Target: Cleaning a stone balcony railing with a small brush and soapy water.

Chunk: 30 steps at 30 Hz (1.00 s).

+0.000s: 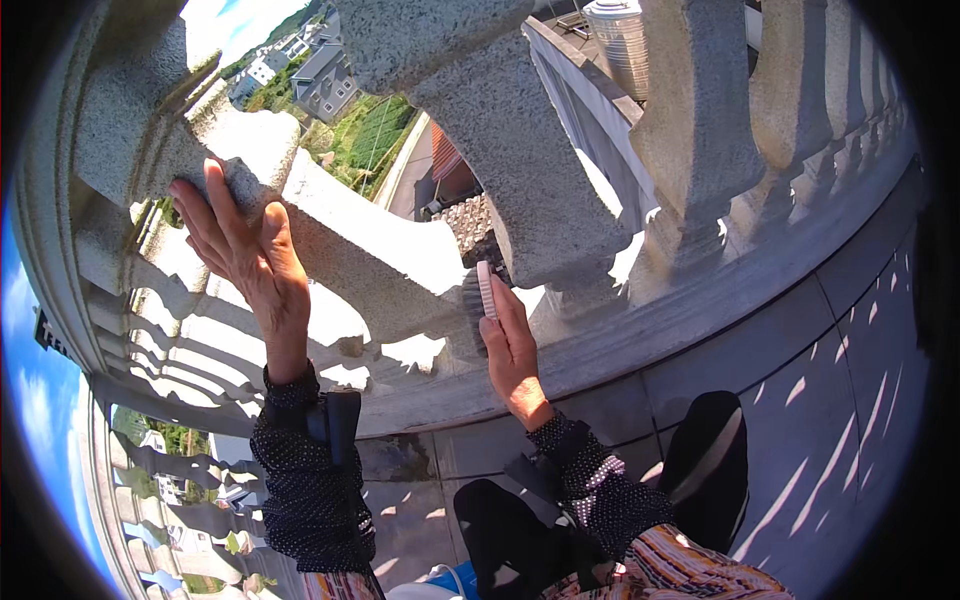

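A scrubbing brush [486, 291] with a pale pink back and dark bristles is gripped in my right hand [514, 349]. Its bristles face the foot of a stone baluster [375, 292], close to the bottom rail [570, 352]; whether they touch is hard to tell. Higher up on the left, my left hand [251, 255] rests with spread fingers against the upper part of that baluster and holds nothing. Another thick stone baluster [517, 157] rises just right of the brush. Dark dotted sleeve covers wrap both forearms.
The balustrade curves around me, with more balusters [697, 112] on the right. Grey floor tiles [787, 375] lie below, beside my bent knees [709, 442]. A blue and white container [454, 581] is partly visible at the bottom edge. Beyond the gaps are rooftops and a metal tank [619, 45].
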Each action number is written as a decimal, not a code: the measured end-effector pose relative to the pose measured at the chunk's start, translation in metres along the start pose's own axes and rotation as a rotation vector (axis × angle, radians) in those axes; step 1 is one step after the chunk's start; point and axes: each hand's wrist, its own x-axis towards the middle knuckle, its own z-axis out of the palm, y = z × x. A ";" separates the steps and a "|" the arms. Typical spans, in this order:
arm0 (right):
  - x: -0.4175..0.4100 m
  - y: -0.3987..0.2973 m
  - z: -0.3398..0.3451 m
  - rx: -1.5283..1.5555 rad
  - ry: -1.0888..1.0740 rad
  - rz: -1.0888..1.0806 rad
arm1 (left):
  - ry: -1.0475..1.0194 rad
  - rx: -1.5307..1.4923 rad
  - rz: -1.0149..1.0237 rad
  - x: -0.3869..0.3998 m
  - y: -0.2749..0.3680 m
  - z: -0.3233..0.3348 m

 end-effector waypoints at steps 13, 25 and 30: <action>-0.004 -0.007 -0.007 0.050 -0.059 -0.118 | -0.017 -0.048 -0.143 -0.029 0.006 -0.001; 0.088 0.123 0.027 -0.308 0.196 -0.407 | 0.165 -0.070 -0.269 -0.040 0.031 0.057; 0.042 0.092 0.027 0.117 -0.114 -0.030 | 0.166 -0.084 -0.236 -0.041 0.011 0.040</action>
